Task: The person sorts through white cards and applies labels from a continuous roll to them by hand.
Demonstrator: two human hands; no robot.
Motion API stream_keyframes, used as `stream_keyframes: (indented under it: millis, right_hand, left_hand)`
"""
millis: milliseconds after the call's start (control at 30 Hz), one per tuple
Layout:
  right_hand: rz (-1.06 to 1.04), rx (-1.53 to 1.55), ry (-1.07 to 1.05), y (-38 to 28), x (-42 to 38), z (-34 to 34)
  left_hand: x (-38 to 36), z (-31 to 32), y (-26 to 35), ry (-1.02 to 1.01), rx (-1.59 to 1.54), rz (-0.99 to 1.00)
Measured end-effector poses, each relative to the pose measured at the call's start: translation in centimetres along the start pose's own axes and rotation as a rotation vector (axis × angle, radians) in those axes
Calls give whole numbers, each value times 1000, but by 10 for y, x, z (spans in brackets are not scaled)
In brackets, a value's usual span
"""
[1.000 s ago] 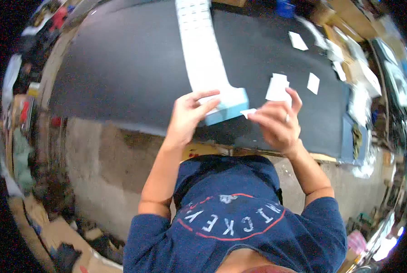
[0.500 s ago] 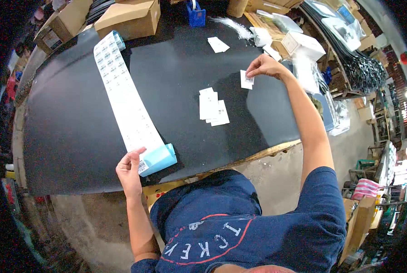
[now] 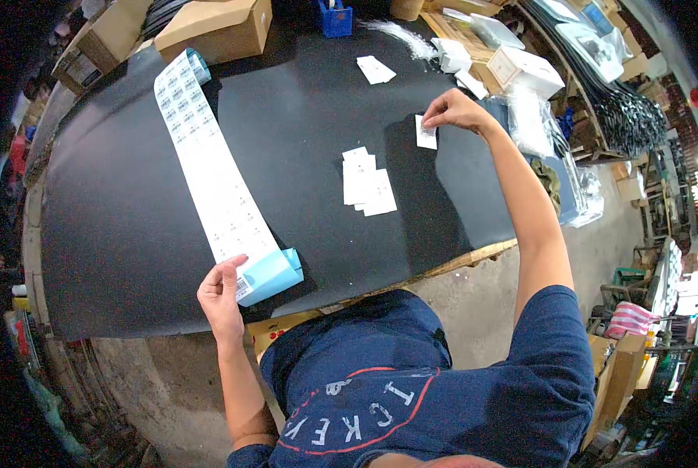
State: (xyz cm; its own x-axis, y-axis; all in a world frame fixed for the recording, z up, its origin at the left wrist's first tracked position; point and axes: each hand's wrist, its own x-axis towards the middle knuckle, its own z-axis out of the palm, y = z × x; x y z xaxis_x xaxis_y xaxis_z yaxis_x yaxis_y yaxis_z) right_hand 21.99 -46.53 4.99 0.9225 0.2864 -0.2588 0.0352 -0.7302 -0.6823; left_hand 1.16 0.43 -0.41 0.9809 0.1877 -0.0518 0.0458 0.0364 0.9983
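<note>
A long strip of barcode labels point(image 3: 216, 175) with a blue backing lies along the left part of the black table. My left hand point(image 3: 223, 296) pinches its near end, where the blue underside curls over. Over at the right, my right hand point(image 3: 456, 111) has its thumb and fingers closed on a small white card point(image 3: 425, 134) with print on it, at the table surface. Between the hands sits a loose, overlapping pile of white cards point(image 3: 362, 183). Farther back rest a few more white cards point(image 3: 375, 70).
A cardboard box point(image 3: 216, 31) and a blue tape dispenser point(image 3: 336, 19) stand at the far edge. Back right are a white box point(image 3: 525, 72), clear plastic bags point(image 3: 530, 125) and a bundle of black strips point(image 3: 622, 121). The black table's point(image 3: 115, 234) wooden edge runs before my body.
Only one card shows clearly under my right hand now, where two overlapped before. My right hand has shifted very slightly up. The left hand keeps its grip on the strip.
</note>
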Motion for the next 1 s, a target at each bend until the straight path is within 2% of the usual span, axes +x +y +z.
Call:
stream_keyframes:
  millis: [333,400,533,667,767,833,1000]
  right_hand:
    - [-85,25,75,13,-1,11]
    - [-83,-106,210,12,-3,20]
    - [-123,-242,316,-6,-14,28]
    - [-227,-141,240,-72,-32,44]
    - [-496,-180,179,-96,-28,69]
    - [-509,-206,108,-102,-21,83]
    - [-434,-229,93,-94,-11,113]
  left_hand:
    - [-1,0,1,-15,18,8]
    - [-1,2,2,1,-3,5]
    - [-2,1,2,0,25,13]
    - [-2,3,3,4,27,16]
    - [-1,2,1,6,14,18]
    - [-2,1,0,-10,-9,17]
    - [-3,2,0,9,-24,33]
